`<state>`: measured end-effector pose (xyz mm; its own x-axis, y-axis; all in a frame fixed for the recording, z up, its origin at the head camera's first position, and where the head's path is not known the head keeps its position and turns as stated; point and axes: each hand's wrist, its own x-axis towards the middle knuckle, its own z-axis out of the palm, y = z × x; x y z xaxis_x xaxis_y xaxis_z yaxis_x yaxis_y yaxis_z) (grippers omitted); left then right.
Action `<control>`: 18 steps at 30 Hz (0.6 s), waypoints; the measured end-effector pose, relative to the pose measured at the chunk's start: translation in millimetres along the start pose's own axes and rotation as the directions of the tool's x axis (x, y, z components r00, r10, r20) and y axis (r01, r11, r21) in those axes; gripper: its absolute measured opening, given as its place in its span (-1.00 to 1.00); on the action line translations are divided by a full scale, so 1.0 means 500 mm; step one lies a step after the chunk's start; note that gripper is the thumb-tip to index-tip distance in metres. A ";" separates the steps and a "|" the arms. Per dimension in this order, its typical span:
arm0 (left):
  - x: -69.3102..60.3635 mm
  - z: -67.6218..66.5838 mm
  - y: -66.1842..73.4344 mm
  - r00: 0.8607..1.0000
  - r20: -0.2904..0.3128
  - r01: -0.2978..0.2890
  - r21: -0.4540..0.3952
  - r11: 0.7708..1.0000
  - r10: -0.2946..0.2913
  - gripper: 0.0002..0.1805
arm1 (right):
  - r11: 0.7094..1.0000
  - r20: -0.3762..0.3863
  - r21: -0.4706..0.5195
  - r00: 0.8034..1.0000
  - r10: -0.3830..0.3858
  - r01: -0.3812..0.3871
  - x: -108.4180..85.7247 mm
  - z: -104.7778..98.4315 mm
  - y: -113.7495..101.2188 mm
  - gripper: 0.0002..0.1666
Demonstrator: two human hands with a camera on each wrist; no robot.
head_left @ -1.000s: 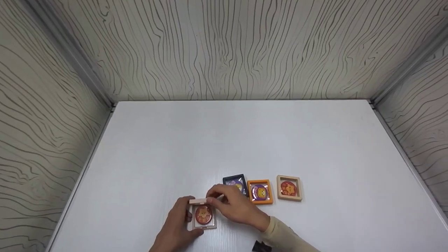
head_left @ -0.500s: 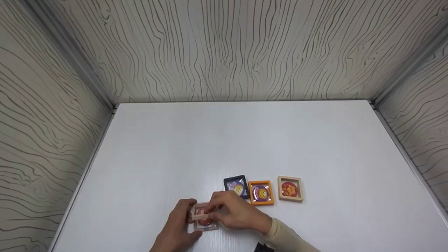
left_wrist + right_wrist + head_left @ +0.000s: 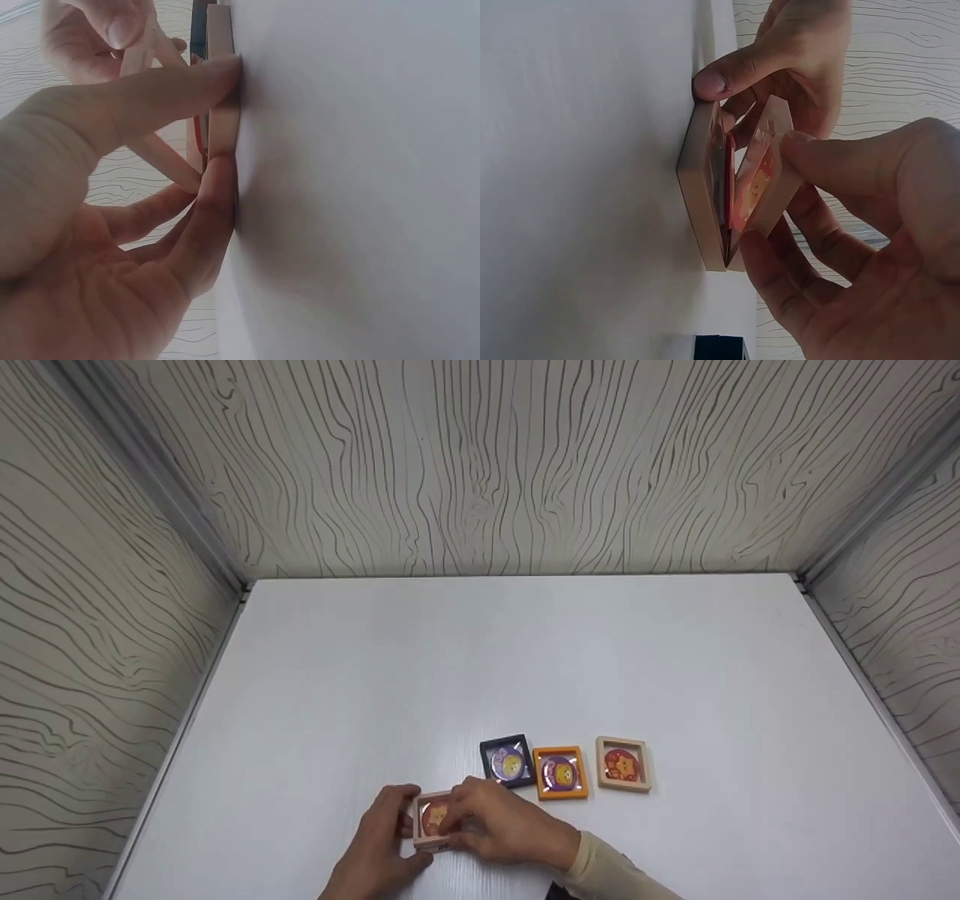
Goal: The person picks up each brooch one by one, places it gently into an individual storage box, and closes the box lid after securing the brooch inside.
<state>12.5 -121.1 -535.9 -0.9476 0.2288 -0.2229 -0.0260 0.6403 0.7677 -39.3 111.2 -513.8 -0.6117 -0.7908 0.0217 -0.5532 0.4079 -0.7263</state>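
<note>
A pale pink square display case point(image 3: 430, 846) with clear film windows lies on the white table, half-closed around a round red badge point(image 3: 433, 816). My left hand point(image 3: 377, 840) holds its lower half point(image 3: 223, 135) at the edges between thumb and fingers. Tilted over the badge is the lid point(image 3: 782, 184), whose rim my right hand point(image 3: 510, 823) pinches. The right wrist view shows a narrow wedge-shaped gap between the two halves. In the head view my right fingers cover the case's right side.
Just beyond my right hand lie a dark blue case point(image 3: 519, 738) and an orange case point(image 3: 559, 796), each with a purple badge. A beige case point(image 3: 643, 766) with a red badge lies further right. Something black point(image 3: 556, 892) shows at the bottom edge, beside the right sleeve.
The lid has swung from standing upright at the far edge down over the badge. My right hand has moved slightly towards me with it, while my left hand stays at the lower half.
</note>
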 end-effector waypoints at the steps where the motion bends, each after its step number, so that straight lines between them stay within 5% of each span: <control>1: 0.000 0.000 0.000 1.000 0.001 0.003 0.002 1.000 -0.003 -0.05 | 1.000 0.001 -0.023 1.000 -0.007 0.007 0.000 0.001 -0.001 -0.86; 8: -0.001 -0.004 0.001 0.999 0.035 -0.012 -0.036 0.999 0.013 -0.09 | 0.987 0.011 -0.152 0.998 -0.059 0.060 -0.001 0.006 -0.001 -0.83; 18: 0.000 -0.009 -0.012 0.993 0.058 -0.094 -0.068 0.993 0.098 -0.16 | 0.978 -0.011 -0.170 0.992 -0.127 0.123 0.003 0.017 0.011 -0.80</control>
<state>11.2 -128.3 -537.6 -0.9255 0.3327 -0.1807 0.0418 0.5641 0.8246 -38.6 108.5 -523.8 -0.5428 -0.8310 0.1214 -0.7123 0.3790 -0.5907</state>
